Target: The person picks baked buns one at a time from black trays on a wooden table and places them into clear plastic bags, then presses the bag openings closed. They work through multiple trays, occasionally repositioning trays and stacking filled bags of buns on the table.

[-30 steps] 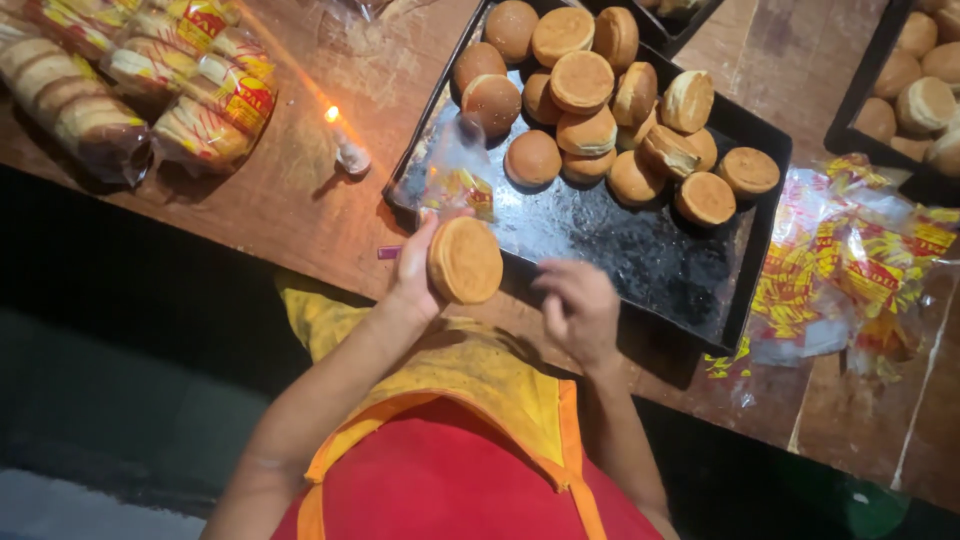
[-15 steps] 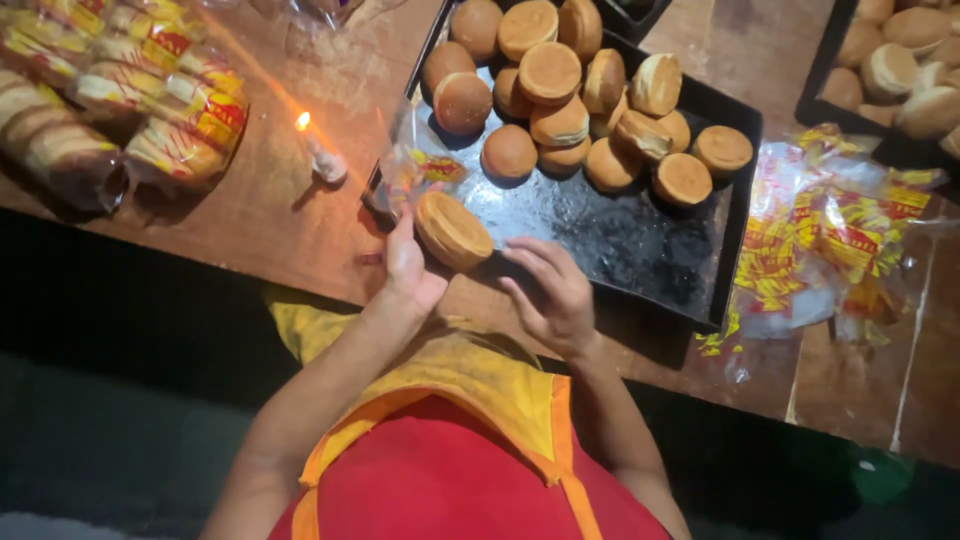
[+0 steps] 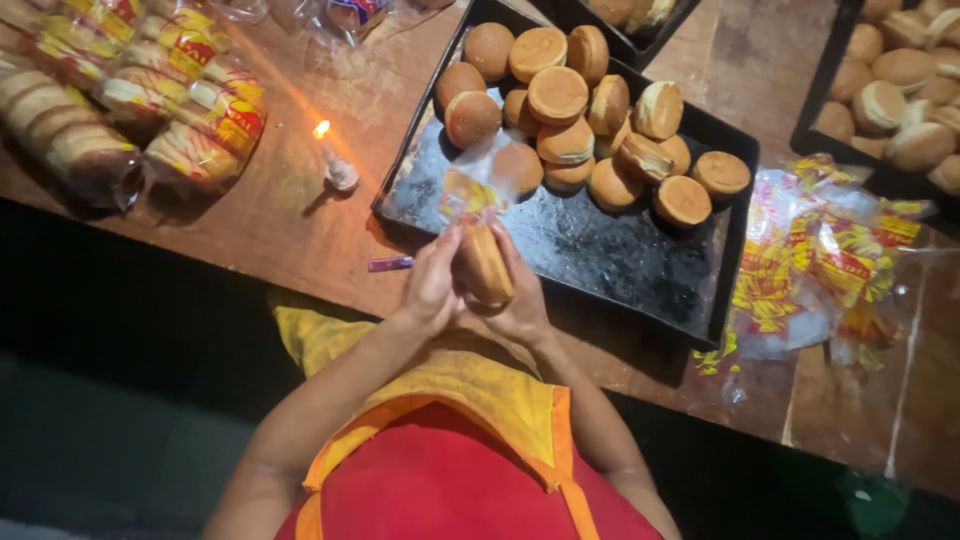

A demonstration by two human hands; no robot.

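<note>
Golden-brown and round, a bun (image 3: 486, 264) stands on edge between the two hands at the near edge of the wooden table (image 3: 290, 215), its flat faces turned toward the palms and its long axis running from the person's chest out toward the tray. The left hand (image 3: 432, 280) presses flat against one face and the right hand (image 3: 520, 290) cups the other, so the palms are drawn together and clamped on the bun, fingers pointing away from the body. Just past the fingertips a clear plastic bag (image 3: 478, 180) with yellow and red print stands open-looking over the tray's near end; whether a finger grips it cannot be told. The black baking tray (image 3: 600, 250) lies beyond, its near half bare and dark, its far half piled with more buns (image 3: 590, 115). To the left of the hands a small purple lighter (image 3: 390, 264) lies on the wood, and farther out a short candle (image 3: 338, 170) burns. Bagged bun packs (image 3: 150, 110) sit at the far left, and a loose heap of empty printed bags (image 3: 820, 260) lies to the right of the tray.
</note>
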